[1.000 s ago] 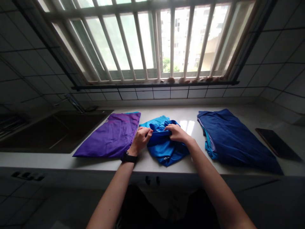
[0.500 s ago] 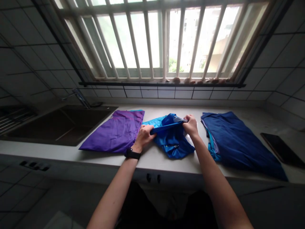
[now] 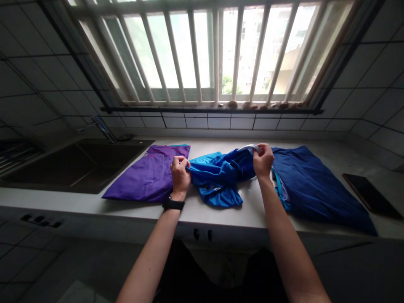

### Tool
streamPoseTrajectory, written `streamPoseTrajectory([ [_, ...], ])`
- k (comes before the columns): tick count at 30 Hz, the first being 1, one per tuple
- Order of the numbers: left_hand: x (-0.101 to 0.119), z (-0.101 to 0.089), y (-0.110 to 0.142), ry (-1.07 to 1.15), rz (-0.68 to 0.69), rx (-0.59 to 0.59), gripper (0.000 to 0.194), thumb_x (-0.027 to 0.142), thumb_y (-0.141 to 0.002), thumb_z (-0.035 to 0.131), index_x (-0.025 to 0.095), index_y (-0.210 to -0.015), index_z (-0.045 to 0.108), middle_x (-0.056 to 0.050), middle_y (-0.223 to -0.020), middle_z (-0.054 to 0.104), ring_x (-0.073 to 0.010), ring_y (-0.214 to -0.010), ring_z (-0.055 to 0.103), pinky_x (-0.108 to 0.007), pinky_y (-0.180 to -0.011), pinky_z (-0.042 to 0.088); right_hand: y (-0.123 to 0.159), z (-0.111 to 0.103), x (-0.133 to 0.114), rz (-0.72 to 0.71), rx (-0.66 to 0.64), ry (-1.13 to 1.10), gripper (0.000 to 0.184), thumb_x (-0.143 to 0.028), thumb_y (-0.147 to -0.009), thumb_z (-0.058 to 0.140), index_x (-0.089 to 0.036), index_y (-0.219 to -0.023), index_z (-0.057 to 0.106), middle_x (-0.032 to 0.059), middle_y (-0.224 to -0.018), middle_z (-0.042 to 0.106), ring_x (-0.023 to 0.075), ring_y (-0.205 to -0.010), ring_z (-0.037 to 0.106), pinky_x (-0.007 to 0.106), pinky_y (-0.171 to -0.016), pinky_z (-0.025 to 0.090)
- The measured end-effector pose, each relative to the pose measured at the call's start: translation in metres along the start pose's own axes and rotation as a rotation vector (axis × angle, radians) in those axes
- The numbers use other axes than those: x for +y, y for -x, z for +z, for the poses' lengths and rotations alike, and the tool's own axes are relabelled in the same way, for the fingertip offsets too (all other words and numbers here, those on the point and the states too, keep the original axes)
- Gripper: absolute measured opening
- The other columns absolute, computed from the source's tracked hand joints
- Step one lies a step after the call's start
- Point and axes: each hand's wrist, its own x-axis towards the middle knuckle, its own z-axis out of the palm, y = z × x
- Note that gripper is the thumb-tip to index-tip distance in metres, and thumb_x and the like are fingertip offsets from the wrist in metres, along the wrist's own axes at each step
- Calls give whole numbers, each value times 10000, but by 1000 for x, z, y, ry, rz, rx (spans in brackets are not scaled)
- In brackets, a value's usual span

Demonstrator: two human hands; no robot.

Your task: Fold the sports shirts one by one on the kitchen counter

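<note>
Cloth of a blue garment point(image 3: 217, 181) lies bunched across the white countertop point(image 3: 202, 216) between our two hands, its long axis running left to right, roughly along the counter's front edge. Our left hand point(image 3: 180, 174), with a black watch point(image 3: 173, 204) on the wrist, is curled almost into a fist and pinches a bright blue edge at the garment's left end, just over the right side of a folded purple garment point(image 3: 147, 174). Our right hand point(image 3: 263, 160) sits farther back on the counter, its fingers closed in a pinch on a pale curved band point(image 3: 249, 147) at the cloth's right end, right beside a folded navy garment point(image 3: 315, 189). So the left hand is nearer the purple pile and the right hand nearer the navy one, with the blue cloth drawn between them and its lower part sagging toward us in loose folds. Whether the band is a collar or a hem we cannot tell. A dark sink point(image 3: 72, 166) lies to our left, and a dark flat device point(image 3: 369, 195) lies to our right.
</note>
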Motion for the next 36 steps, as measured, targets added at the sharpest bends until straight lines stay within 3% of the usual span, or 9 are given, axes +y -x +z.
streamPoseTrajectory([
  [3, -2, 0, -1, 42, -22, 81, 215, 41, -756, 542, 234, -683, 485, -66, -953, 583, -233, -925, 568, -371, -897, 460, -4, -3, 7, 117, 232, -71, 307, -532, -904, 559, -249, -787, 544, 16, -752, 596, 220, -794, 585, 358, -788, 502],
  [6, 1, -2, -1, 53, -4, 73, 246, 10, -673, 519, 245, -704, 456, -78, -945, 585, -258, -941, 585, -392, -893, 464, -8, -2, 11, 360, 230, -215, 432, -626, -932, 526, -275, -683, 483, -5, -654, 563, 231, -791, 619, 357, -766, 543],
  [9, 7, -6, 1, 82, 62, -15, 291, -10, -582, 476, 246, -719, 456, -77, -959, 646, -268, -980, 617, -409, -929, 452, -10, 2, 7, 629, 70, -532, 432, -649, -927, 528, -281, -700, 541, -7, -655, 633, 238, -802, 685, 365, -742, 603],
  [13, 15, -12, 4, 167, 143, -228, 260, 41, -628, 457, 242, -754, 565, -40, -889, 721, -253, -937, 639, -434, -1021, 424, -8, -4, -5, 727, -340, -912, 404, -648, -888, 569, -264, -799, 655, 16, -738, 734, 248, -884, 746, 377, -779, 643],
  [19, 17, -11, 7, 183, 196, -293, 162, 191, -817, 466, 248, -736, 593, -22, -757, 713, -240, -808, 638, -433, -1011, 446, 9, -9, -17, 825, -598, -864, 227, -475, -799, 729, -255, -804, 673, 12, -753, 763, 266, -947, 759, 377, -842, 647],
  [23, 33, -8, 4, 206, 249, -304, 138, 317, -873, 576, 224, -927, 661, -44, -908, 757, -250, -905, 701, -459, -1062, 438, 18, -6, -21, 795, -717, -767, 218, -444, -742, 785, -269, -799, 668, -7, -750, 756, 258, -958, 749, 374, -853, 645],
  [27, 65, 4, -14, 370, 251, -535, 590, 387, -747, 798, 223, -1286, 622, -103, -1280, 719, -289, -1184, 672, -416, -1056, 486, 23, -8, -18, 694, -880, -776, 287, -501, -671, 817, -268, -776, 688, 17, -821, 765, 274, -985, 734, 391, -854, 633],
  [31, 74, 27, -39, 577, 123, -733, 381, 310, -717, 783, 205, -1074, 702, -29, -1000, 757, -228, -925, 703, -311, -822, 538, 21, -6, -14, 635, -873, -716, 402, -614, -672, 793, -245, -801, 702, 43, -845, 752, 269, -915, 710, 382, -785, 603],
  [36, 50, 45, -47, 573, -227, -303, 171, 213, -667, 761, 198, -757, 617, 36, -663, 625, -149, -658, 585, -245, -620, 429, 12, -3, -13, 401, -608, -366, 439, -583, -604, 851, -206, -771, 702, -16, -699, 663, 187, -733, 623, 294, -676, 505],
])
